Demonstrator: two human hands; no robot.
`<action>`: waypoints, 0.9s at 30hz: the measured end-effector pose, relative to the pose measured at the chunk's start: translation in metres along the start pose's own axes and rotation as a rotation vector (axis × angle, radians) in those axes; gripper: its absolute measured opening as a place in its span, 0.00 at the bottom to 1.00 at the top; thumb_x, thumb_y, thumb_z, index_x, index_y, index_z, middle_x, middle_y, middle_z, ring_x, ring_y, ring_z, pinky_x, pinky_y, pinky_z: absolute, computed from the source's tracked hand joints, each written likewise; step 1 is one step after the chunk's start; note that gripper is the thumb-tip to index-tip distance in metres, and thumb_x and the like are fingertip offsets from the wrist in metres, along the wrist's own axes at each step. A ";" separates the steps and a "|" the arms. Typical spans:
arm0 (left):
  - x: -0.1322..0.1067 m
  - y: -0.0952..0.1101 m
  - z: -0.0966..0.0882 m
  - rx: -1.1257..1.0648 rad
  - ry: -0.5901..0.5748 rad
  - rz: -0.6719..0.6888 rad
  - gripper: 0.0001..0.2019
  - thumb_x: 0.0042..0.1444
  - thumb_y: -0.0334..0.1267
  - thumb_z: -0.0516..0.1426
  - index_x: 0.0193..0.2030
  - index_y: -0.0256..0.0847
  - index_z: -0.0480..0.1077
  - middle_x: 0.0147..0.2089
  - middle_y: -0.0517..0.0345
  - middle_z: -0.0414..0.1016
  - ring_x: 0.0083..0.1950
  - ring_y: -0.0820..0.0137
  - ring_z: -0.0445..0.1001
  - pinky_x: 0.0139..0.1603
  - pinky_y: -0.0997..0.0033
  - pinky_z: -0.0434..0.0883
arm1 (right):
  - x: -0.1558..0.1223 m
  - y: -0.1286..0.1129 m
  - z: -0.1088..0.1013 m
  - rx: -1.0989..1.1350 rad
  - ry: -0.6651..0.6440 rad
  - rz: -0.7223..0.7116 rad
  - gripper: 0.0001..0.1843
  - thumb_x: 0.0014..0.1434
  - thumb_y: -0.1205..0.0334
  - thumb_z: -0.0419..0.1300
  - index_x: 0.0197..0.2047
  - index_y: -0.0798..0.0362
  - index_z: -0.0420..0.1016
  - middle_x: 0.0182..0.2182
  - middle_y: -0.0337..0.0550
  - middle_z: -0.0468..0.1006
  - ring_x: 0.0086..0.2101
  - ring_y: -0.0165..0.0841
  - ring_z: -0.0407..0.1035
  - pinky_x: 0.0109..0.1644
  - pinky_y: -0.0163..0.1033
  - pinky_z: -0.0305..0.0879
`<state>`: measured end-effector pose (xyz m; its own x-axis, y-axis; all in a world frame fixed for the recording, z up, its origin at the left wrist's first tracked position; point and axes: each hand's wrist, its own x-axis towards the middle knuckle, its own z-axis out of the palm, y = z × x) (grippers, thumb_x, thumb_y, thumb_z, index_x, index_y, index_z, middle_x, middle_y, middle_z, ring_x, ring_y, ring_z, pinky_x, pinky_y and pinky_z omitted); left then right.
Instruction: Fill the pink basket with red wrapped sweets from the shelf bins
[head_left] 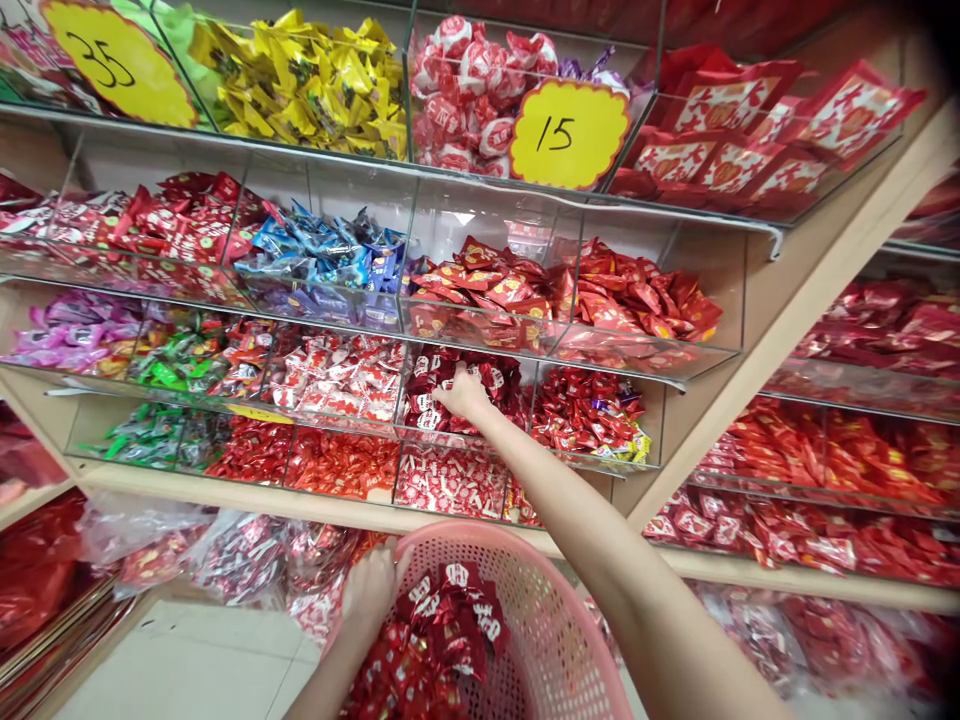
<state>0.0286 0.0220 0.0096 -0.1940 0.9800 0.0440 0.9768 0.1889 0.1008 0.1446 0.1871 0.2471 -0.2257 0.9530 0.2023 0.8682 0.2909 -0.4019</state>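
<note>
My left hand (371, 582) is wrapped round the rim of a pink plastic basket (559, 610) with holes in its wall. Inside the basket lie dark red wrapped candies (459, 625) with white print, beside brighter red wrapped candies (409, 675). My right hand (463, 394) reaches up over the basket into a clear shelf bin. Its fingers are curled down and closed among dark red candies (427, 385) with the same white print; the fingertips are partly hidden.
Clear bins of wrapped candies rise in tiers, with yellow candies (315, 85) and blue candies (315, 245) among them. A yellow price tag (568, 133) reads 15. Low clear dividers edge each bin. Bagged candies (240, 555) lie under the shelf, above the tiled floor (202, 655).
</note>
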 end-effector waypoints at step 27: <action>0.000 0.005 -0.005 -0.039 -0.054 -0.041 0.27 0.63 0.51 0.37 0.47 0.35 0.69 0.38 0.42 0.78 0.39 0.57 0.78 0.37 0.63 0.70 | -0.152 0.107 0.055 0.458 -0.578 -0.161 0.31 0.49 0.57 0.60 0.56 0.51 0.61 0.37 0.40 0.75 0.32 0.32 0.69 0.36 0.38 0.66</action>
<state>0.0334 0.0229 0.0152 -0.2275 0.9737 -0.0148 0.9637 0.2273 0.1398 0.2472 0.0782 0.1241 -0.6400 0.7516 -0.1597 0.5624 0.3166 -0.7638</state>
